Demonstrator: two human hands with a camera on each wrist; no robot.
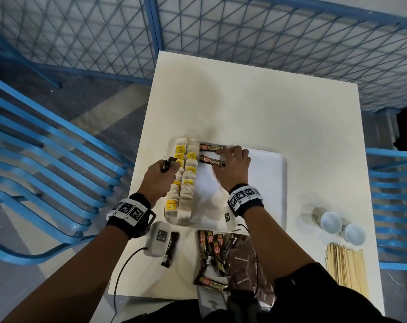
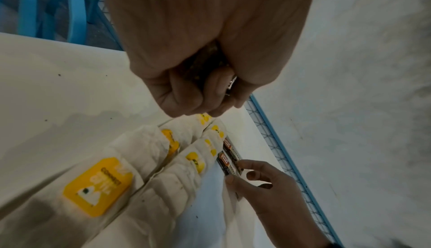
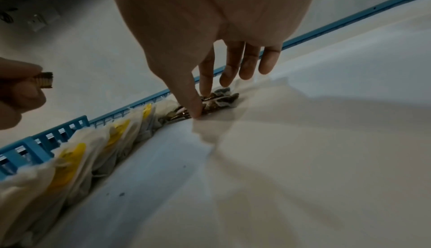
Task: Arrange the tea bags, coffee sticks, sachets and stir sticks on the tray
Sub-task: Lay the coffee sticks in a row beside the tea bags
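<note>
- Loose coffee sticks and brown sugar sachets are seen heaped at the near edge of the worktop in the head view, with a single dark stick lying apart to their left.
- Wooden stir sticks are laid in a bundle at the near right, and two white cups are stood just beyond them.
- On the white tray, tea bags with yellow tags are lined up in two rows along its left side, and two coffee sticks are laid crosswise at the far end, just beside those rows.
- The right hand is rested on these two sticks, fingers spread.
- The left hand is closed round one dark stick, held above the tea bags.
- From the left wrist, the left hand is shown curled over the held stick; below it the tea bags are seen, and the right hand touches the two sticks.
- From the right wrist, the right hand is shown with fingers apart, thumb and forefinger pressed on the two sticks; the left hand is seen at the left edge, pinching its stick.
</note>
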